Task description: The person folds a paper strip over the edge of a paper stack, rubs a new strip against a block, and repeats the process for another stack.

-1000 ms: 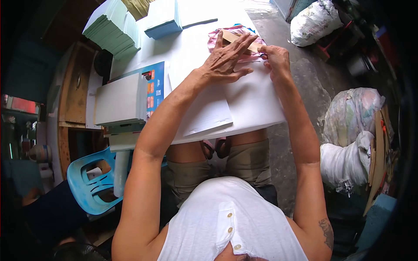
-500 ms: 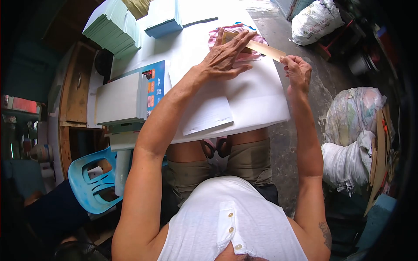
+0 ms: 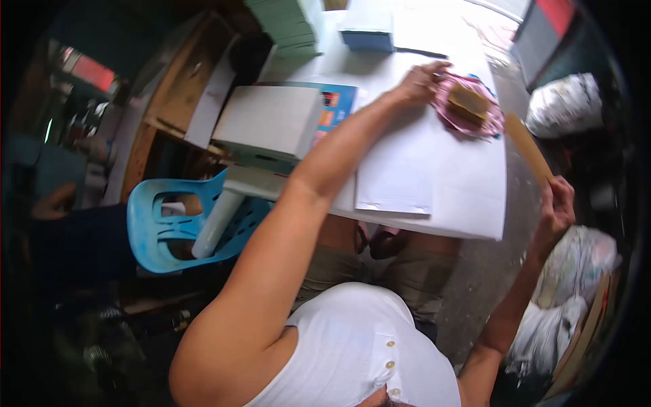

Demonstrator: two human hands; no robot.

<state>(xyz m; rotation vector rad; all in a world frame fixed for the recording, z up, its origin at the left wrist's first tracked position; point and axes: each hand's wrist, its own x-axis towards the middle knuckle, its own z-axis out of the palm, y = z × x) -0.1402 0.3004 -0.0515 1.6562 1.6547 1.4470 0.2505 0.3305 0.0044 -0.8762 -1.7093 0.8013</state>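
My right hand (image 3: pixel 557 209), off the table's right side, is closed on one end of a flat tan strip (image 3: pixel 530 150). The strip points up and left, its far end close to the table edge. At the left edge of a bunched pink cloth (image 3: pixel 445 112) is my left hand (image 3: pixel 422 83), its bent fingers seeming to pinch the fabric, slightly blurred. On that cloth rests a brownish-yellow block (image 3: pixel 468 103), apart from the strip. A white stack of paper sheets (image 3: pixel 395 180) lies at the table's near edge, below my left forearm.
The white table (image 3: pixel 468 197) also bears a grey-white stack (image 3: pixel 271 119) on a blue printed sheet (image 3: pixel 337 98), pale green stacks (image 3: pixel 288 24), a blue-sided stack (image 3: pixel 367 37) and a dark thin bar (image 3: pixel 420 52). A blue plastic chair (image 3: pixel 146 224) stands left; white sacks (image 3: pixel 566 105) lie right.
My right hand has drawn the strip off the cloth, right and toward me. My left hand has left the strip for the cloth's left edge, uncovering the block. The view has shifted.
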